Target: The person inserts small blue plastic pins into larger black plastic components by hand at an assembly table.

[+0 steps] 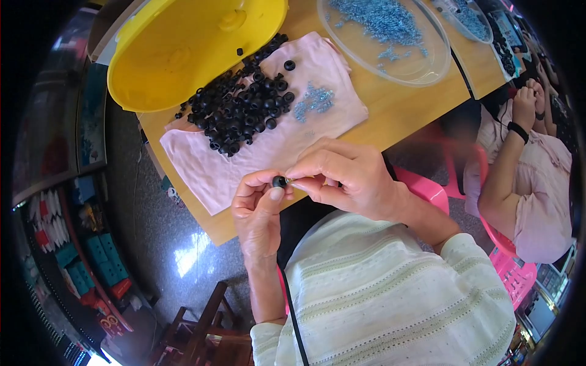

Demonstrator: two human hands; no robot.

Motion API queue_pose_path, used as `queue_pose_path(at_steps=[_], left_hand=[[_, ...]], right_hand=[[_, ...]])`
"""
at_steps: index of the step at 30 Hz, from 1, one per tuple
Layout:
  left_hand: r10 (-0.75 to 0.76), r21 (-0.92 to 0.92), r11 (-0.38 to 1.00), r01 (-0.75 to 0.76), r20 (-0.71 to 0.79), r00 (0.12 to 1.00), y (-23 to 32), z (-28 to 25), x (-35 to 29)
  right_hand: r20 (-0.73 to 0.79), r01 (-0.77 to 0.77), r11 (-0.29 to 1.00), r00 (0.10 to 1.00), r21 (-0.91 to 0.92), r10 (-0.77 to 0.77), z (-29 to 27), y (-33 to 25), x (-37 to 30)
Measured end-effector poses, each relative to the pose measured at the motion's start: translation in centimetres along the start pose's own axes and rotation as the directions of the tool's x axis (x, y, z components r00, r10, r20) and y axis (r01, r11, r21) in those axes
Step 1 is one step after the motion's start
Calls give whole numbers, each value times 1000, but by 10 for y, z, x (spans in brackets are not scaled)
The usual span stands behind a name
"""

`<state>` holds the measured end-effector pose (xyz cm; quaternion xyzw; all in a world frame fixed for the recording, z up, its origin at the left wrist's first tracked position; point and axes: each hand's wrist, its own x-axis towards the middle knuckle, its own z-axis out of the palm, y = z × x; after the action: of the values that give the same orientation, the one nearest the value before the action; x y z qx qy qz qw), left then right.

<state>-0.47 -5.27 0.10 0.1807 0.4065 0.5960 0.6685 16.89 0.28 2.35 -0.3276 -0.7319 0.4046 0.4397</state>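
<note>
Head view: we list one black bead (279, 182), round and glossy, held up by the hands over the near edge of the bench (397, 113), toward its near left corner and short of the pink cloth (207, 174). Left hand (259, 210): thumb and fingertips closed about the bead, the other fingers curled beneath. Right hand (351, 180): thumb and forefinger brought nearly together just beside the bead; whether a very small piece sits between them we cannot tell. Handling, in our judgement: the bead should be light, hard and smooth, apt to slip or roll if pinched off-centre; best taken by its widest sides, with any hole left clear. Fragility we would rate low. Stock on the cloth: a heap of black beads (241, 113) toward its far left, a scatter of small blue beads (314, 100) toward its right edge, and a single loose black bead (289, 64) between the heap and the far edge. Toward the bench's far left corner: a yellow basin (162, 58), its rim just beside the heap. Toward the far right: a clear tray (441, 61) bearing more blue beads (381, 23).
</note>
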Motion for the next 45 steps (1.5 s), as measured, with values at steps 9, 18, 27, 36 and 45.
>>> queue_pose_path(at_steps=[9, 18, 27, 36, 45], left_hand=[[77, 138, 988, -73, -21, 997, -2, -4, 2], [-24, -6, 1000, 24, 51, 998, 3, -5, 7], [57, 37, 998, -57, 5, 998, 8, -8, 29], [26, 130, 991, -31, 33, 999, 7, -15, 36], [15, 122, 992, -17, 17, 1000, 6, -13, 36]], right_hand=[[81, 134, 965, 990, -225, -118, 2, 1, 1], [-8, 135, 990, 991, -27, -135, 8, 12, 4], [38, 99, 972, 995, -215, -93, 9, 15, 14], [-30, 66, 816, 994, -574, -101, -27, 60, 77], [56, 147, 700, 987, -699, -152, -23, 78, 92]])
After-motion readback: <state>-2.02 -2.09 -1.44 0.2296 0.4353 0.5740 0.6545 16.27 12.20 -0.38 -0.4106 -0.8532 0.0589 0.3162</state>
